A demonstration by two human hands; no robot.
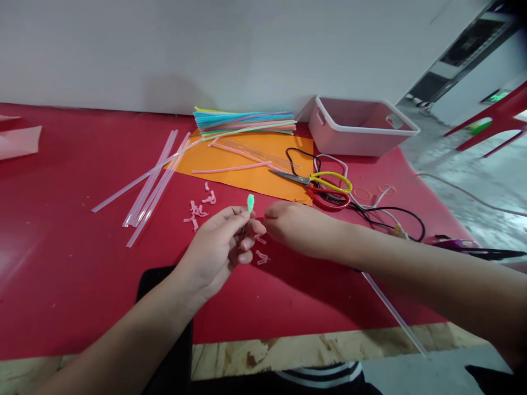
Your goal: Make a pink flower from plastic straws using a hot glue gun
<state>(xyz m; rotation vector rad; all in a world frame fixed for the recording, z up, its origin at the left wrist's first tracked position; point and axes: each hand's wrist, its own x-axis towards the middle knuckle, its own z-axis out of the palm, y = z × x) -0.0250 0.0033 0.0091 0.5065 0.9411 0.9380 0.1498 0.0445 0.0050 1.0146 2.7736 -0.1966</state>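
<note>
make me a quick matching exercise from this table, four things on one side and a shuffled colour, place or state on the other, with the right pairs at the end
1 scissors
2 box
3 green fuzzy tuft
4 bundle of fuzzy stems

A blue, yellow, pink and green
B pinched in the left hand
C open-topped, near the wall
D one yellow handle, one red

Pairs: 1-D, 2-C, 3-B, 4-A
</note>
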